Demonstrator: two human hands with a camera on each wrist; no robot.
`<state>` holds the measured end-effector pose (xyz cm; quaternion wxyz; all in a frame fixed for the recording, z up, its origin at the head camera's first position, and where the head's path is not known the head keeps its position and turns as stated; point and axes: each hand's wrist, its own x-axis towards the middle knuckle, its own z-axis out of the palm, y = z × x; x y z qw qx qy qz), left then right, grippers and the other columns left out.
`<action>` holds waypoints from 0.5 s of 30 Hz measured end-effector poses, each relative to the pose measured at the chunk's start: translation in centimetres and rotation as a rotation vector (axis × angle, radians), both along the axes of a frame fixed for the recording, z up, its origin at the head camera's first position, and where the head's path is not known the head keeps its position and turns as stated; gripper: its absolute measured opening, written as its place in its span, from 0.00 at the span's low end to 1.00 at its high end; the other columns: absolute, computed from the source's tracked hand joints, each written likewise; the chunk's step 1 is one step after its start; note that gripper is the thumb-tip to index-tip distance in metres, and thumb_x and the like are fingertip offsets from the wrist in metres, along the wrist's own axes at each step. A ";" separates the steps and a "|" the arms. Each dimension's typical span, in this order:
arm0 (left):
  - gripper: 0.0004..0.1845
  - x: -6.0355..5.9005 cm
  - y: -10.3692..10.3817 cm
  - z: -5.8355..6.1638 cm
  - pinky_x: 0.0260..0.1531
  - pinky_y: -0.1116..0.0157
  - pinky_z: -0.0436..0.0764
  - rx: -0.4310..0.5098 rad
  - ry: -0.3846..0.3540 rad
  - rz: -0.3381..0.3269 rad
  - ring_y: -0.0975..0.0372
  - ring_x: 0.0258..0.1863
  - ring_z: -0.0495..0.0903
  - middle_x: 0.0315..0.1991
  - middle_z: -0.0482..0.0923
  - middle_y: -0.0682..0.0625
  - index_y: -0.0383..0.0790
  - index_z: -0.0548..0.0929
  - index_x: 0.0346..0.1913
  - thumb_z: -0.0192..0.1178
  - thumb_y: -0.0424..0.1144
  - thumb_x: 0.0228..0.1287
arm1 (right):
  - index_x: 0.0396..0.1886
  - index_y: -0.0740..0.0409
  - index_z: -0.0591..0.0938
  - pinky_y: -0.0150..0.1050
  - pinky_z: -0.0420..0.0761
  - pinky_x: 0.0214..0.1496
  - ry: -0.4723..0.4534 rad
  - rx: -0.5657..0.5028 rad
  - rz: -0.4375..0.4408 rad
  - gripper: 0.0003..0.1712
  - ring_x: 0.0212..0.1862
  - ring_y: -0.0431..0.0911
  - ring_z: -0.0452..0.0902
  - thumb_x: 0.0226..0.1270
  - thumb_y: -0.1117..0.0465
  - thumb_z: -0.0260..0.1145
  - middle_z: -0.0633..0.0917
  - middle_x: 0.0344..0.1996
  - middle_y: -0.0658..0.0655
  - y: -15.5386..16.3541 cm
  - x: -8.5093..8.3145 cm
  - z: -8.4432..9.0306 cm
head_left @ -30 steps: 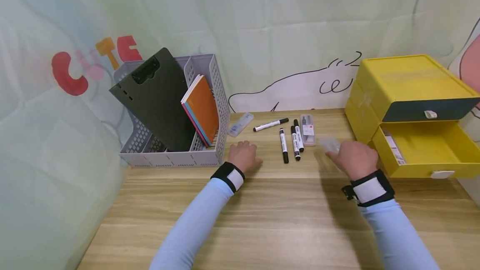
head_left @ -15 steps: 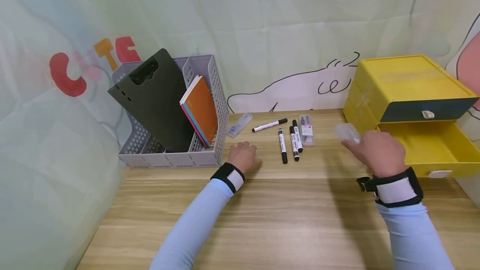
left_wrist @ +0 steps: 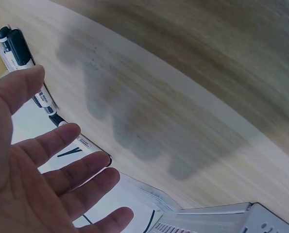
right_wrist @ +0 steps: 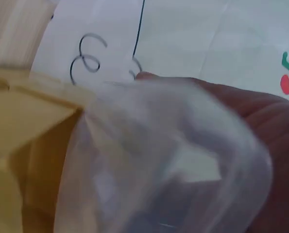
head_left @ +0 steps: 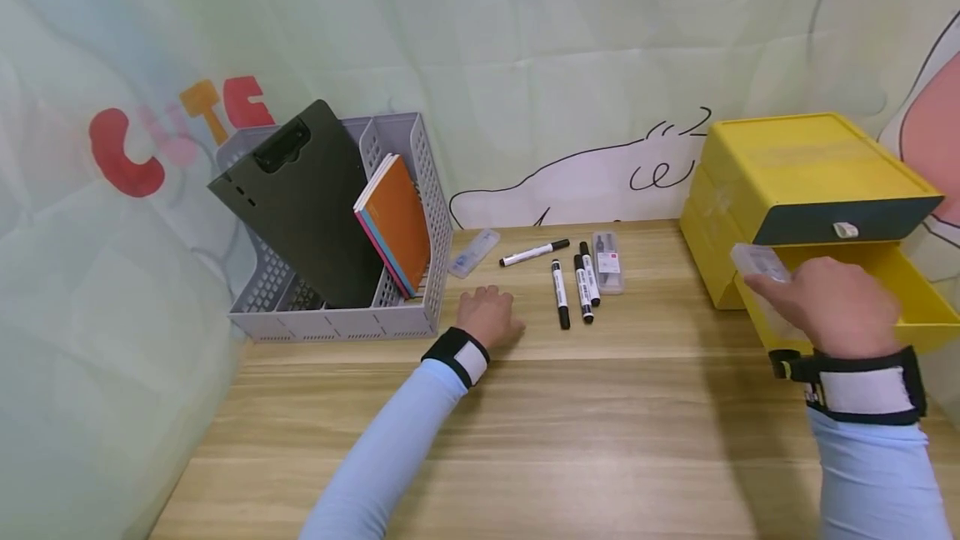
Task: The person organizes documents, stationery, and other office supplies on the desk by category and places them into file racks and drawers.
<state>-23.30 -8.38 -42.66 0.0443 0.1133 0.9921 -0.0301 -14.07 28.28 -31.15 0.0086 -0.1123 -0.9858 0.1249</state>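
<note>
My right hand (head_left: pixel 832 307) holds a small clear plastic case (head_left: pixel 757 263) over the front of the open lower drawer (head_left: pixel 915 294) of a yellow drawer unit (head_left: pixel 802 165). In the right wrist view the clear plastic case (right_wrist: pixel 168 160) fills the frame, with my fingers (right_wrist: pixel 261 111) behind it. My left hand (head_left: pixel 489 312) rests flat on the wooden table (head_left: pixel 525 432), its fingers (left_wrist: pixel 61 170) spread and straight. Three black-and-white markers (head_left: pixel 576 286) lie just right of it.
A grey file rack (head_left: pixel 337 273) holds a dark clipboard (head_left: pixel 300 198) and an orange notebook (head_left: pixel 397 223) at the back left. Another marker (head_left: pixel 534 252), a clear pencil box (head_left: pixel 607 272) and a small clear case (head_left: pixel 474 252) lie near the wall.
My right hand lifted the clear case off the table beside the markers and carried it right, up to the open yellow drawer. The left hand stayed put.
</note>
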 end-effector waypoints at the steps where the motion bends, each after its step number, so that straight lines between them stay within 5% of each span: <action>1: 0.27 0.0 0.0 0.0 0.54 0.49 0.73 0.001 0.002 -0.001 0.51 0.52 0.77 0.50 0.80 0.44 0.41 0.83 0.55 0.63 0.59 0.64 | 0.35 0.79 0.74 0.47 0.69 0.24 -0.002 0.019 -0.010 0.42 0.21 0.58 0.71 0.68 0.36 0.58 0.73 0.14 0.62 0.4 0.1 0.0; 10: 0.26 -0.2 -0.4 -0.4 0.55 0.49 0.73 0.017 -0.005 0.008 0.51 0.52 0.77 0.49 0.80 0.44 0.41 0.83 0.55 0.63 0.57 0.64 | 0.39 0.83 0.71 0.50 0.72 0.26 -0.007 0.061 -0.001 0.42 0.23 0.59 0.71 0.69 0.39 0.58 0.75 0.17 0.65 4.3 -0.1 -0.2; 15: 0.26 -0.1 -0.5 -0.2 0.54 0.48 0.73 0.020 -0.004 -0.001 0.51 0.52 0.77 0.49 0.80 0.43 0.41 0.83 0.56 0.63 0.57 0.64 | 0.23 0.71 0.74 0.46 0.69 0.24 -0.050 0.090 0.012 0.40 0.21 0.54 0.70 0.71 0.35 0.52 0.71 0.14 0.58 5.2 -0.7 0.2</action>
